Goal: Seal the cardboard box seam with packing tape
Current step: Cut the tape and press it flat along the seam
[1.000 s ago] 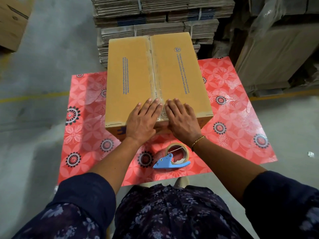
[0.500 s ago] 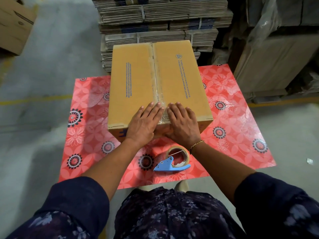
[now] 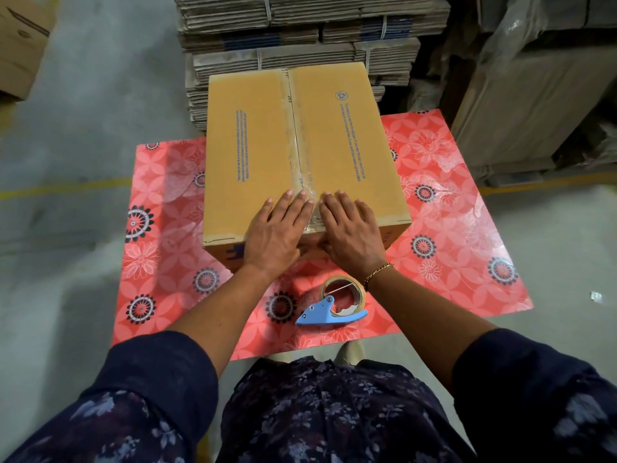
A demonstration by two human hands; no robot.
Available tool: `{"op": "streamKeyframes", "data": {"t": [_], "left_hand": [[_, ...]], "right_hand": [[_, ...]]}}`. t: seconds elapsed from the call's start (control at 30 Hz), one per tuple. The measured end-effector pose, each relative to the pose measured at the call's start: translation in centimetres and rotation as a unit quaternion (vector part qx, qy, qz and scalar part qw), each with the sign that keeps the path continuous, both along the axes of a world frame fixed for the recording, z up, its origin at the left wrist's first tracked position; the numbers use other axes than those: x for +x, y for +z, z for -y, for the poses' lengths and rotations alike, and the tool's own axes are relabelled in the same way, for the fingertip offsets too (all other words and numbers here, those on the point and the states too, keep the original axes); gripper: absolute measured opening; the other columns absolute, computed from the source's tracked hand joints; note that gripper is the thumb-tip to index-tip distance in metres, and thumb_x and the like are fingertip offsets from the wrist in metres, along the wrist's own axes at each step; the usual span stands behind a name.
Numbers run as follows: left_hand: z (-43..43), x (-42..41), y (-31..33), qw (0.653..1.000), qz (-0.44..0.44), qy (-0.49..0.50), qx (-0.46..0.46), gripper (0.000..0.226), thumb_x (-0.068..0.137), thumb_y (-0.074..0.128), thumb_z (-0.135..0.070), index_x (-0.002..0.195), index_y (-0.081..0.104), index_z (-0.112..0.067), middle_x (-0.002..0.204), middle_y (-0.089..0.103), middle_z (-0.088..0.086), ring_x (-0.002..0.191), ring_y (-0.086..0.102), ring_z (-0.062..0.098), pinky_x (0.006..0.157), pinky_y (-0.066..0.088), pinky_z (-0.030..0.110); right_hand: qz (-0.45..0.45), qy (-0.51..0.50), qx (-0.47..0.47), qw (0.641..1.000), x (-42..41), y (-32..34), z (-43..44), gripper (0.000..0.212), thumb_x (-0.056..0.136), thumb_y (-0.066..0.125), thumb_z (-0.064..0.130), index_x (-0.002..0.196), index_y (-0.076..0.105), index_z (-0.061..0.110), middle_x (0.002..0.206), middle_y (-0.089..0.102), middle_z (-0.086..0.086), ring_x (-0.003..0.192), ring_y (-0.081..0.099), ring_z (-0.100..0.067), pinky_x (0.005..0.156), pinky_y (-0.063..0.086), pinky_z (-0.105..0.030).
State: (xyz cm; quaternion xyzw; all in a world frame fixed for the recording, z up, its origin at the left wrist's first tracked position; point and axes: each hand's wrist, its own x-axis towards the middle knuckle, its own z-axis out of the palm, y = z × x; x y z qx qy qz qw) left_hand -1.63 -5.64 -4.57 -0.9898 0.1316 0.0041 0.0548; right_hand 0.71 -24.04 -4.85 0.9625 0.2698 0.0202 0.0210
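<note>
While one tape dispenser (image 3: 329, 304), blue-handled with its roll of packing tape, lies on the near part of the table (image 3: 467, 228) just in front of the wrists, two hands press flat on the single cardboard box (image 3: 253, 152) beyond it. The left hand (image 3: 275, 233) and right hand (image 3: 350, 232) lie palm down with fingers spread out, holding nothing, one on each side of the taped seam (image 3: 297, 138) at the box's near edge, thumbs down over the front face. A gold bracelet (image 3: 377, 272) circles the right wrist. One strip of clear tape runs along the seam from the near edge to the far edge.

Compared with a second ago, both hands sit in the same place on the box and the dispenser has not shifted; only the camera has tipped, so the box shows lower in view.

Red floral sheeting covers the table. Grey concrete floor (image 3: 83, 145) surrounds it, with bundled stacks of flattened cartons (image 3: 300, 38) behind the box.
</note>
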Motion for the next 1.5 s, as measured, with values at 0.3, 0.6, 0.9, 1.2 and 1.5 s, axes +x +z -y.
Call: {"op": "streamKeyframes", "data": {"t": [0.3,0.6,0.9,1.2,1.5], "left_hand": [[-0.5,-0.1,0.6,0.999,-0.029,-0.012,-0.007,0.1,0.084,0.069,-0.024,0.159,0.005,-0.018,0.17,0.009,0.003,0.156,0.008,0.024,0.125,0.014,0.045],[-1.1,0.2,0.7,0.999,-0.029,-0.017,-0.022,0.112,0.081,0.067,-0.061,0.16,0.001,-0.017,0.17,0.002,0.007,0.156,0.003,0.024,0.126,0.012,0.04],[-3.2,-0.5,0.7,1.0,0.012,0.004,-0.024,0.1,0.083,0.057,-0.07,0.159,0.014,-0.022,0.168,0.018,0.005,0.154,0.019,0.027,0.12,0.025,0.052],[-9.8,-4.9,0.6,0.934,-0.002,0.244,-0.261,0.108,0.073,0.073,-0.068,0.158,0.023,-0.023,0.17,0.006,0.006,0.149,0.029,0.035,0.103,0.044,0.054],[-10.6,-1.6,10.5,0.866,0.162,0.266,-0.391,0.093,0.057,0.084,-0.062,0.138,0.057,-0.023,0.142,0.059,0.003,0.128,0.057,0.024,0.101,0.047,0.038]], "right_hand": [[-0.012,0.011,0.016,1.0,0.0,0.9,0.4,0.071,0.086,0.06,0.03,0.151,0.039,0.009,0.16,0.04,-0.011,0.147,0.035,-0.034,0.114,0.034,-0.053],[-0.022,-0.027,0.018,0.999,0.8,1.5,0.5,0.103,0.077,0.063,0.067,0.154,0.032,0.007,0.162,0.035,-0.013,0.147,0.033,-0.034,0.114,0.034,-0.052],[-0.016,-0.042,0.046,0.998,1.4,1.3,2.4,0.097,0.079,0.059,0.07,0.157,0.028,0.02,0.165,0.03,-0.006,0.153,0.025,-0.032,0.119,0.027,-0.055],[-0.132,-0.207,0.226,0.943,1.6,0.9,8.0,0.117,0.066,0.08,0.069,0.156,0.02,0.024,0.169,0.009,-0.012,0.149,0.029,-0.038,0.102,0.049,-0.055],[-0.054,-0.18,0.295,0.937,5.7,12.4,8.5,0.093,0.06,0.073,0.079,0.139,0.057,0.034,0.156,0.044,-0.002,0.133,0.052,-0.027,0.094,0.053,-0.044]]}}
